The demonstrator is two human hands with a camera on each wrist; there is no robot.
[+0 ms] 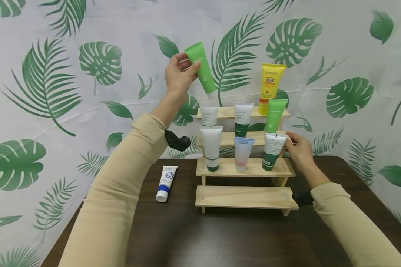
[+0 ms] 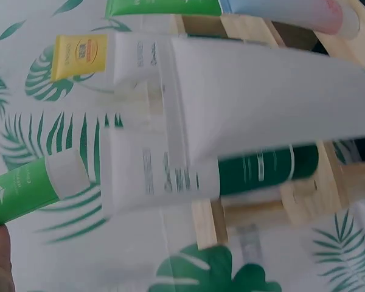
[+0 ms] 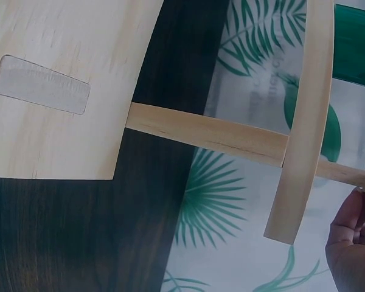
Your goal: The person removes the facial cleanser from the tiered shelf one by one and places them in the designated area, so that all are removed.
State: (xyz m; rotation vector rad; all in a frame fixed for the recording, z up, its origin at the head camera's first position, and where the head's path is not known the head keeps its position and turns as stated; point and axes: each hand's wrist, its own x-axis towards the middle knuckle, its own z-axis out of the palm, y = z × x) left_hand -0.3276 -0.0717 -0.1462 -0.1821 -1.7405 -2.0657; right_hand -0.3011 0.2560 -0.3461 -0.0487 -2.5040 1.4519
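My left hand (image 1: 180, 76) holds a green squeeze tube (image 1: 203, 70) with a white cap, tilted cap-down above the left end of a wooden stepped rack (image 1: 247, 199). In the left wrist view, that tube (image 2: 21, 191) is at the left edge, the fingers mostly cut off. My right hand (image 1: 300, 150) pinches the rack's right side strut, beside a white-and-green tube (image 1: 274, 148). Part of the fingers is hidden behind that tube. The rack's upper steps also bear a yellow tube (image 1: 270, 87), a second green tube (image 1: 275, 115) and several white tubes.
A white-and-blue tube (image 1: 167, 181) lies on the dark wooden table (image 1: 174, 237), left of the rack. A pale pink-and-blue tube (image 1: 243, 152) stands mid-rack. Behind everything hangs a leaf-patterned cloth (image 1: 127, 74).
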